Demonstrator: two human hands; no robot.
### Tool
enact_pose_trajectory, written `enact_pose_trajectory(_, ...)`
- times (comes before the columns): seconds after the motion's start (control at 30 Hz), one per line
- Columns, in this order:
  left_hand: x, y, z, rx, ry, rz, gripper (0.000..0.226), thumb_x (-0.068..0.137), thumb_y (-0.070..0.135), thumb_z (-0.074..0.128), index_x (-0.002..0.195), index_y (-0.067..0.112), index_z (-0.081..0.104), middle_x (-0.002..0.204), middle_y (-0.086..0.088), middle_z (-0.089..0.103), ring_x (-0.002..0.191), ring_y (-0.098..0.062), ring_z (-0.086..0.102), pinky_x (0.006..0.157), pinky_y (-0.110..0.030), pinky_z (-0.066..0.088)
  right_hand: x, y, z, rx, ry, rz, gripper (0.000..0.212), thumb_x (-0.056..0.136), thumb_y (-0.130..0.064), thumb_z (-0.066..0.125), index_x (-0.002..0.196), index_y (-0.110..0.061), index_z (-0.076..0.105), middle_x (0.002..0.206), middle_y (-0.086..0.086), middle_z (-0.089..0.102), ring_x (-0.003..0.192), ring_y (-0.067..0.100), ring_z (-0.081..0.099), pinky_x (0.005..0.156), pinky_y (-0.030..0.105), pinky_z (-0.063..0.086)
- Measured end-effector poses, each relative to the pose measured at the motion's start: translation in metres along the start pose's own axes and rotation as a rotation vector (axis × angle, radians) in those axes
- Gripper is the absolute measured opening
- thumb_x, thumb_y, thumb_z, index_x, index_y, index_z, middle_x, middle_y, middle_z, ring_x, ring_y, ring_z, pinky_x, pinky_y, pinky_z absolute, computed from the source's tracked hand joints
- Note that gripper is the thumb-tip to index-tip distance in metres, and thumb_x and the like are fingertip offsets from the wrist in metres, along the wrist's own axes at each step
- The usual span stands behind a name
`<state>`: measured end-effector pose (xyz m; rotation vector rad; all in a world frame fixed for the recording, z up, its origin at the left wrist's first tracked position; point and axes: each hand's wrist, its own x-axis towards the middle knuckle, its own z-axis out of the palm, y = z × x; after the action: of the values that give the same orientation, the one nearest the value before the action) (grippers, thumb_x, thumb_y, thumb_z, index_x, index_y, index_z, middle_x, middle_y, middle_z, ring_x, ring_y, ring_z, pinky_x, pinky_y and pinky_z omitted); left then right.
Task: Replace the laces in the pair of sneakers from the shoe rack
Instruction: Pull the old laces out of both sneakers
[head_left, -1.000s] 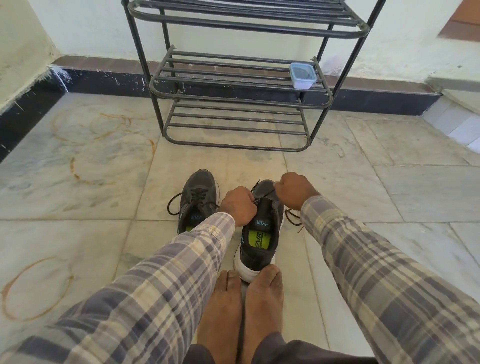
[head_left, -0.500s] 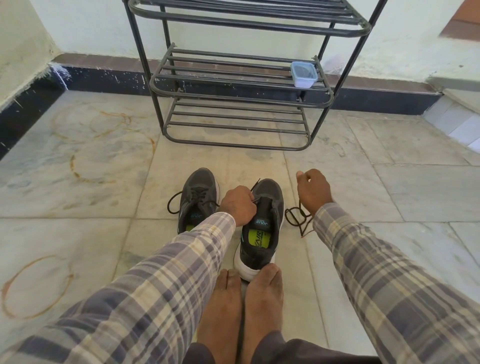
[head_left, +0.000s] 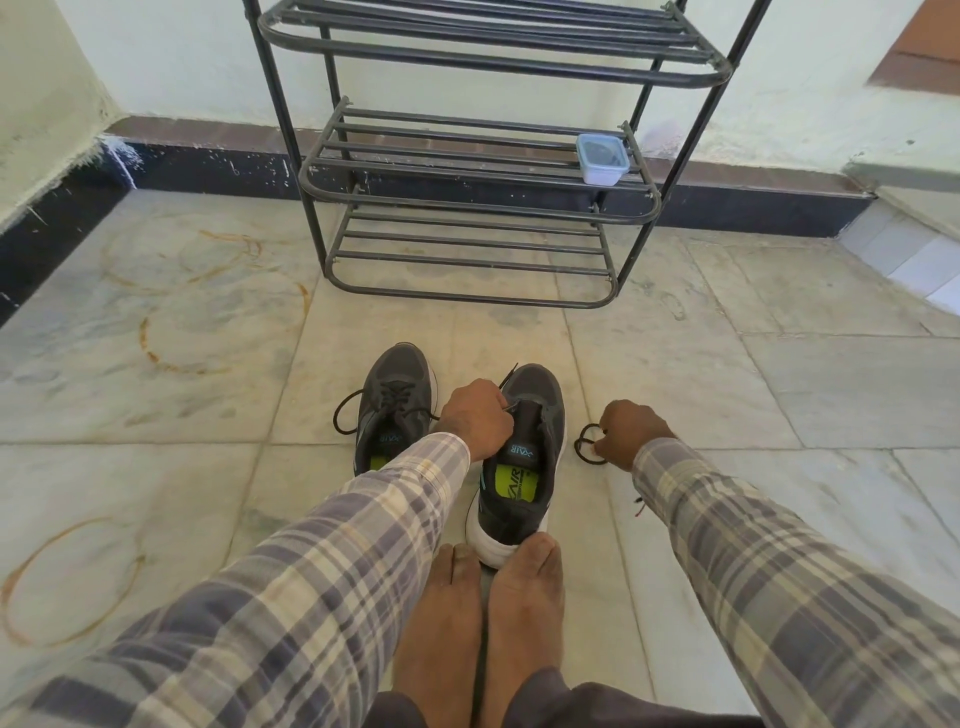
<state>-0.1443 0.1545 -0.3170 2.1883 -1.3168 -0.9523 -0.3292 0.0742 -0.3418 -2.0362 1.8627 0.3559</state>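
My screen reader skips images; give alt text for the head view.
A person's left hand grips the top of a grey sneaker braced by bare feet, while the right hand pinches a coiled black lace on the floor beside it. A laced sneaker lies left of it, before a metal rack holding a box.

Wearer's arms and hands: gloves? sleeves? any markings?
No gloves on left hand or right hand; both bare. The left sleeve and right sleeve are long, plaid, grey-purple with cream and white checks, reaching the wrists. A small reddish thread hangs by the right one.
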Motion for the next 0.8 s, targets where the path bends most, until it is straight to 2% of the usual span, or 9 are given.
enact_pose_trajectory(0.07, -0.002, -0.002, 0.0, 0.055, -0.026, 0.015, 0.018, 0.093, 0.02, 0.057, 0.106, 0.01, 0.065, 0.095, -0.006, 0.064, 0.081, -0.021, 0.058, 0.071, -0.028, 0.046, -0.003, -0.004, 0.004, -0.025, 0.006, 0.009, 0.033, 0.09, -0.025, 0.063, 0.12, -0.013, 0.056, 0.126, 0.011, 0.058, 0.112, 0.031, 0.06, 0.086, 0.035, 0.049)
enact_pose_trajectory(0.13, -0.004, -0.005, 0.003, 0.155, -0.052, 0.029, 0.021, 0.093, 0.024, 0.058, 0.109, 0.011, 0.061, 0.095, -0.004, 0.061, 0.081, -0.02, 0.056, 0.072, -0.028, 0.045, -0.003, -0.003, 0.006, -0.061, 0.032, 0.036, 0.027, 0.092, -0.022, 0.059, 0.118, -0.012, 0.056, 0.125, 0.011, 0.058, 0.111, 0.03, 0.06, 0.083, 0.035, 0.048)
enact_pose_trajectory(0.3, -0.005, -0.005, 0.011, 0.226, -0.025, 0.031, 0.023, 0.097, 0.021, 0.054, 0.116, 0.01, 0.058, 0.108, -0.009, 0.062, 0.084, -0.023, 0.053, 0.079, -0.033, 0.047, -0.008, 0.012, -0.001, -0.124, 0.09, 0.136, 0.03, 0.09, -0.017, 0.058, 0.12, -0.012, 0.057, 0.126, 0.011, 0.059, 0.113, 0.03, 0.06, 0.081, 0.034, 0.047)
enact_pose_trajectory(0.4, -0.004, 0.0, 0.015, 0.199, -0.012, 0.032, 0.022, 0.097, 0.02, 0.054, 0.116, 0.011, 0.059, 0.104, -0.006, 0.061, 0.084, -0.024, 0.055, 0.079, -0.034, 0.049, -0.009, 0.025, -0.001, -0.112, 0.034, 0.194, 0.036, 0.09, -0.025, 0.061, 0.124, -0.012, 0.058, 0.128, 0.011, 0.06, 0.115, 0.031, 0.06, 0.084, 0.034, 0.049)
enact_pose_trajectory(0.57, -0.003, 0.007, 0.023, 0.176, 0.001, 0.032, 0.022, 0.097, 0.021, 0.054, 0.117, 0.011, 0.059, 0.11, -0.009, 0.064, 0.085, -0.024, 0.055, 0.083, -0.036, 0.051, -0.013, 0.038, 0.013, -0.136, -0.084, 0.246, 0.036, 0.09, -0.019, 0.055, 0.125, -0.011, 0.057, 0.127, 0.011, 0.059, 0.114, 0.029, 0.06, 0.084, 0.032, 0.05)
enact_pose_trajectory(0.63, -0.002, 0.008, 0.025, 0.162, 0.009, 0.026, 0.022, 0.098, 0.021, 0.054, 0.117, 0.011, 0.059, 0.109, -0.008, 0.063, 0.087, -0.024, 0.056, 0.083, -0.037, 0.051, -0.015, 0.039, 0.016, -0.105, -0.11, 0.263, 0.039, 0.089, -0.021, 0.056, 0.126, -0.011, 0.056, 0.127, 0.011, 0.058, 0.115, 0.029, 0.059, 0.089, 0.033, 0.051)
enact_pose_trajectory(0.7, -0.001, 0.01, 0.027, 0.159, 0.017, 0.026, 0.021, 0.099, 0.022, 0.053, 0.116, 0.011, 0.059, 0.103, -0.006, 0.06, 0.087, -0.023, 0.055, 0.083, -0.035, 0.05, -0.014, 0.036, 0.014, -0.096, -0.11, 0.289, 0.043, 0.087, -0.026, 0.058, 0.128, -0.015, 0.054, 0.13, 0.01, 0.055, 0.122, 0.031, 0.053, 0.1, 0.041, 0.046)
enact_pose_trajectory(0.8, -0.001, 0.01, 0.03, 0.118, -0.002, 0.036, 0.022, 0.099, 0.031, 0.053, 0.111, 0.014, 0.06, 0.101, -0.004, 0.062, 0.084, -0.019, 0.054, 0.075, -0.031, 0.045, -0.013, 0.024, 0.001, -0.123, 0.006, 0.265, 0.044, 0.09, -0.037, 0.058, 0.13, -0.019, 0.052, 0.135, 0.009, 0.049, 0.127, 0.032, 0.044, 0.104, 0.046, 0.038)
